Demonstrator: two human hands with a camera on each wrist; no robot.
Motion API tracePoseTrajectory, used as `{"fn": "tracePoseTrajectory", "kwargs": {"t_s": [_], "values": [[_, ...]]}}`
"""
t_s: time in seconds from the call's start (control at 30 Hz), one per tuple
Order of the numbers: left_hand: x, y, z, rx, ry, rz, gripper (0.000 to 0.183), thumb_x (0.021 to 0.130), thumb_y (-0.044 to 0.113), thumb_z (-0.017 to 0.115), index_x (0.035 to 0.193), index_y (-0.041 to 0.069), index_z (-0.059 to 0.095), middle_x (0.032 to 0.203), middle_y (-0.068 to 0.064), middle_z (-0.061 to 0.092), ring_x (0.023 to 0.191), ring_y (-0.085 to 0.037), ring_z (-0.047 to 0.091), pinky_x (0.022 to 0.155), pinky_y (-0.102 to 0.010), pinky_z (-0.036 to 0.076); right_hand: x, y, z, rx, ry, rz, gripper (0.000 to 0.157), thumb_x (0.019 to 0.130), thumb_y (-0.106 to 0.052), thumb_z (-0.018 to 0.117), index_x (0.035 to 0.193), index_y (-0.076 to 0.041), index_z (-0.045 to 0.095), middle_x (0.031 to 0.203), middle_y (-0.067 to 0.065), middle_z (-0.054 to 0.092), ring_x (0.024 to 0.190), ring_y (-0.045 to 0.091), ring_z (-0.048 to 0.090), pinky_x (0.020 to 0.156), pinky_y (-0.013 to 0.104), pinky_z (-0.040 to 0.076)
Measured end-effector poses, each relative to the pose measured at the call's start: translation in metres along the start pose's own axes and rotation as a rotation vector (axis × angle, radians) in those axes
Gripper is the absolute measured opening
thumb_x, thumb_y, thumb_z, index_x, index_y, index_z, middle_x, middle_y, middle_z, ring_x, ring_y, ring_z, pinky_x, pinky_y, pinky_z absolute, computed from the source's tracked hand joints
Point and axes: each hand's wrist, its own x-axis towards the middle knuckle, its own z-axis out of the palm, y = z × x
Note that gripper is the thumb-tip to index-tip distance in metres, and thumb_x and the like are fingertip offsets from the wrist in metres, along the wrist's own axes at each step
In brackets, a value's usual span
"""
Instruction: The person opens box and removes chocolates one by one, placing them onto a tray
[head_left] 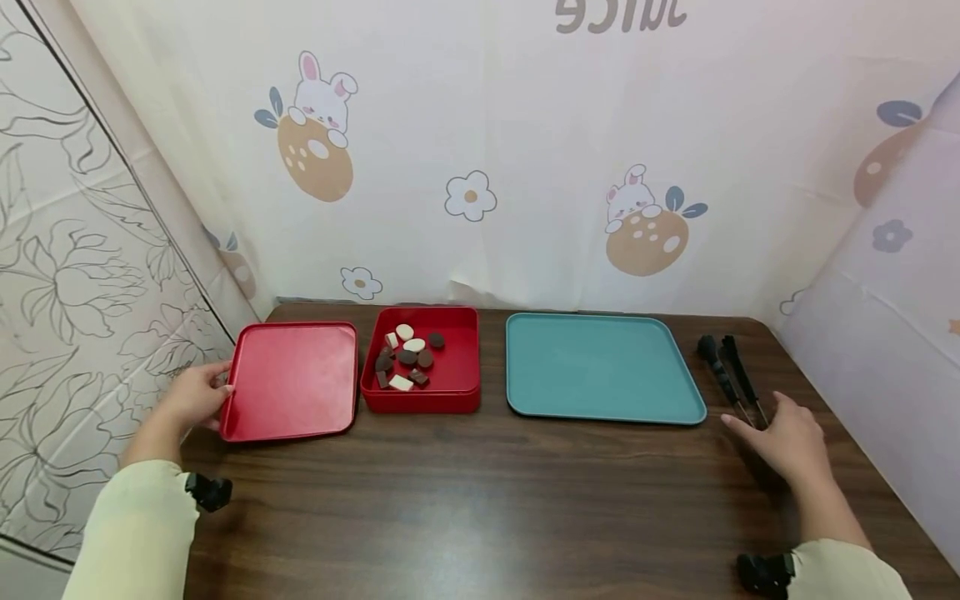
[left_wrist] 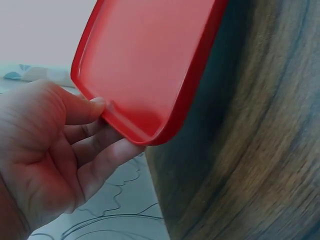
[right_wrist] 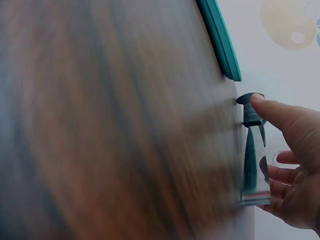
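My left hand (head_left: 197, 398) grips the left edge of a square red tray (head_left: 292, 379). In the left wrist view the thumb (left_wrist: 85, 110) lies on the tray's rim, with the fingers beneath. My right hand (head_left: 791, 437) is at the near end of black-and-metal tongs (head_left: 741, 371), thumb and fingers spread apart. The right wrist view has the thumb (right_wrist: 275, 111) overlapping the dark end of the tongs (right_wrist: 251, 160), the other fingers loosely bent beside the metal part.
Between the trays stands a red box (head_left: 420, 402) holding several brown and white chocolate pieces (head_left: 407, 357). A teal tray (head_left: 600, 367) lies right of it, left of the tongs. Patterned curtains (head_left: 480, 250) border the wooden table (head_left: 465, 500) at the back and sides.
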Motion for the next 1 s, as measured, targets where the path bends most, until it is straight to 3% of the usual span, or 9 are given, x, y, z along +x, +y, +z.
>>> {"fn": "tracePoseTrajectory", "kwargs": {"t_s": [0.2,0.6,0.73,1.0], "values": [[0.007,0.001,0.005,0.100,0.039,-0.032,0.052,0.096,0.003,0.049,0.140,-0.018,0.031,0.092,-0.025,0.053,0.057,-0.019,0.060,0.051,-0.037,0.057,0.004,-0.003,0.002,-0.014,-0.012,0.019,0.103,0.091,-0.054,0.060,0.138,0.027,0.019,0.123,0.053,0.030,0.108,0.068,0.032,0.087,0.075,0.032],[0.022,-0.008,0.013,0.244,0.016,-0.042,0.045,0.089,0.000,0.048,0.130,-0.018,0.047,0.071,-0.010,0.054,0.058,-0.020,0.052,0.050,-0.031,0.049,0.009,0.000,0.004,-0.039,-0.059,0.010,0.097,0.094,-0.055,0.054,0.134,0.029,0.026,0.119,0.051,0.033,0.104,0.065,0.035,0.083,0.072,0.036],[0.021,-0.005,0.016,0.301,0.024,-0.078,0.045,0.091,0.002,0.049,0.132,-0.015,0.048,0.078,-0.016,0.058,0.061,-0.022,0.053,0.052,-0.031,0.047,0.011,0.001,0.005,-0.037,-0.066,0.024,0.095,0.095,-0.054,0.053,0.134,0.028,0.027,0.118,0.051,0.033,0.102,0.064,0.037,0.082,0.071,0.038],[0.019,-0.001,0.017,0.338,0.033,-0.125,0.044,0.094,0.008,0.055,0.132,-0.012,0.049,0.115,-0.037,0.055,0.076,-0.031,0.058,0.059,-0.035,0.052,0.014,-0.003,0.006,-0.015,-0.057,0.041,0.088,0.096,-0.051,0.053,0.131,0.027,0.032,0.113,0.048,0.039,0.100,0.060,0.043,0.077,0.067,0.042]]}}
